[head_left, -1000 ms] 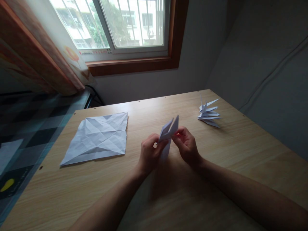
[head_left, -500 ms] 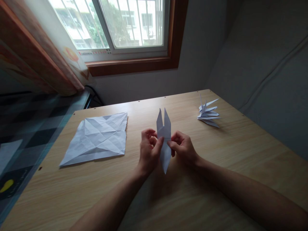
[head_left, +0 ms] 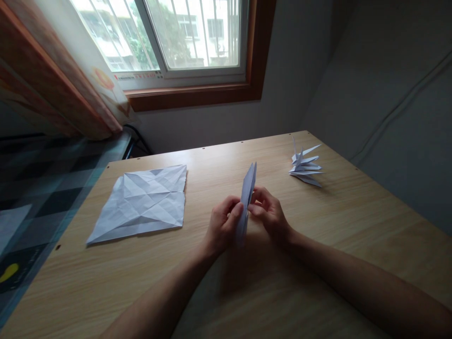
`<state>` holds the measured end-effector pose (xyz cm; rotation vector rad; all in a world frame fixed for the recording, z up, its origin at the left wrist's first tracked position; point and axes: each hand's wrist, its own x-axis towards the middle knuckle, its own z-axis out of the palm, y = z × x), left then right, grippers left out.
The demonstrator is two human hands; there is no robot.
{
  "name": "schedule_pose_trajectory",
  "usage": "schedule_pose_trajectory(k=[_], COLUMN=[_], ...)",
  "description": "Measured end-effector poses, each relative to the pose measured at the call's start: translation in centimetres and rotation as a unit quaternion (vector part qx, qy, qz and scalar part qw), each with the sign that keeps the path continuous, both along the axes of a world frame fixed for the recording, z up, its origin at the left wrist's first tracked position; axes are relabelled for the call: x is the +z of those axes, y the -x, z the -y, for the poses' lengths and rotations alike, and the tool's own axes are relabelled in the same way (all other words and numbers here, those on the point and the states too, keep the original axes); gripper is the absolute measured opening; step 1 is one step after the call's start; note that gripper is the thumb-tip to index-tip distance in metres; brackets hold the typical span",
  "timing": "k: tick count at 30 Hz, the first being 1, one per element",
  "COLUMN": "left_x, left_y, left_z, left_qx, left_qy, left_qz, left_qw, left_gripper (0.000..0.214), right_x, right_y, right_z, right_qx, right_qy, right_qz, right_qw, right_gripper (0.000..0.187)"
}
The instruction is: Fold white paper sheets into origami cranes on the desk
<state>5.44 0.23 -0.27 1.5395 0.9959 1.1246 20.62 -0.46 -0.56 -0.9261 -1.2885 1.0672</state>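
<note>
A long, narrow piece of folded white paper (head_left: 248, 188) stands nearly edge-on between my hands, above the table. Its pointed top leans slightly right and its layers show along the right edge. My left hand (head_left: 226, 221) pinches its left side, thumb in front and fingers curled behind. At the right edge, my right hand (head_left: 270, 212) has its thumb and curled fingers against the paper's layers; the fingertips are partly hidden behind it. Left of my hands lies a creased white sheet (head_left: 148, 202), opened out flat. Several pointed folded paper pieces (head_left: 305, 167) sit together at the far right.
The wooden table (head_left: 197, 292) has its far edge below a barred window (head_left: 201, 35). A checked cloth surface (head_left: 45, 188) adjoins on the left, beneath an orange curtain (head_left: 70, 70). A cable (head_left: 395, 108) runs along the right wall.
The folded paper has turned from facing me with two points apart to nearly edge-on, its points now overlapping. My left hand has shifted slightly right; the sheet and the folded pieces stay put.
</note>
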Motion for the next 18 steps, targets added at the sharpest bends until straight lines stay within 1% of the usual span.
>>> schedule_pose_trajectory(k=[2,4,7,10,12,14,15,18], left_x=[-0.02,-0.04,-0.15,-0.36,-0.53,-0.68,-0.73,-0.66], left_y=[0.02,0.02,-0.07,-0.30,-0.46,-0.57,-0.60,-0.62], left_z=[0.02,-0.05,-0.20,-0.31,-0.36,-0.42,-0.44,-0.49], left_qx=[-0.004,-0.003,0.012,0.026,0.021,0.004,-0.005,-0.014], left_qy=[-0.007,-0.010,0.000,0.013,0.023,0.035,0.041,0.056], left_qz=[-0.007,-0.014,-0.012,0.039,0.080,0.119,0.138,0.176], left_qw=[1.000,1.000,1.000,0.999,0.996,0.992,0.989,0.983], left_gripper=[0.037,0.036,0.031,0.023,0.019,0.018,0.021,0.032], right_x=[-0.12,-0.20,-0.27,-0.39,-0.49,-0.56,-0.57,-0.52], right_y=[0.05,0.09,0.12,0.15,0.21,0.28,0.32,0.36], right_z=[0.20,0.40,0.44,0.11,-0.18,-0.39,-0.44,-0.40], right_qx=[0.009,0.023,0.012,-0.038,-0.057,-0.056,-0.050,-0.024], right_qy=[0.018,0.028,0.006,0.006,0.025,0.043,0.049,0.064], right_qz=[-0.014,-0.020,-0.012,-0.004,-0.022,-0.056,-0.072,-0.079], right_qw=[1.000,0.999,1.000,0.999,0.998,0.996,0.995,0.995], right_gripper=[0.011,0.015,0.009,0.008,0.017,0.027,0.031,0.033])
